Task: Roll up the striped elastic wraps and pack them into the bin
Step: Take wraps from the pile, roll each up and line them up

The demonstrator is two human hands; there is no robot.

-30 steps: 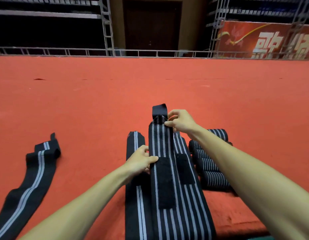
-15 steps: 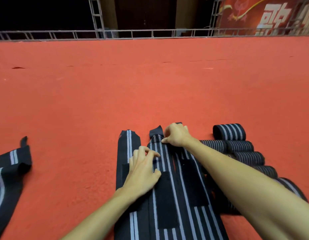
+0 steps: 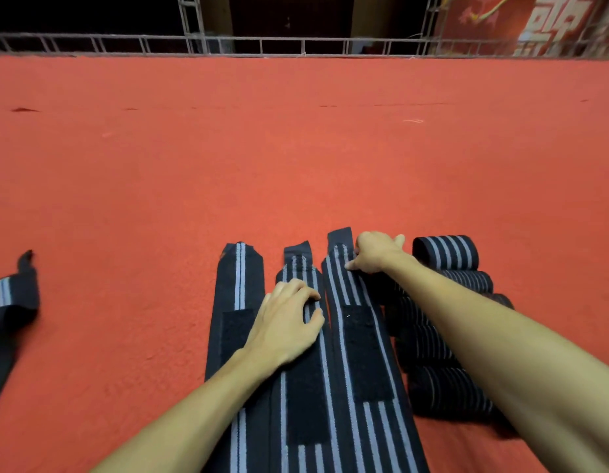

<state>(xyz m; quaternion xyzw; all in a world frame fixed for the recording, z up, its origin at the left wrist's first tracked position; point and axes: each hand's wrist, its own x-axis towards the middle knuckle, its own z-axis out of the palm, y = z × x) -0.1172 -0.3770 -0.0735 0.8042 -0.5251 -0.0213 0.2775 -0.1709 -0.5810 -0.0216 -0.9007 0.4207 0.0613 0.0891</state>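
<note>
Three black elastic wraps with grey stripes lie flat side by side on the red carpet: a left wrap [image 3: 239,285], a middle wrap [image 3: 325,377] and a right wrap [image 3: 344,291]. My left hand [image 3: 289,322] rests on the middle wrap with bent fingers pressing down. At the far end of the right wrap, my right hand [image 3: 376,252] pinches the fabric. Several rolled wraps [image 3: 446,252] sit in a row just right of my right forearm. No bin is in view.
Another unrolled striped wrap [image 3: 9,302] lies at the left edge. Red carpet [image 3: 296,148] stretches ahead to a metal rail [image 3: 296,46] at the far edge, with a red banner [image 3: 535,22] behind it.
My right hand has drawn the top wrap rightward off the middle one, so two wraps now lie side by side. My left hand stayed on the middle wrap. The camera tilted down.
</note>
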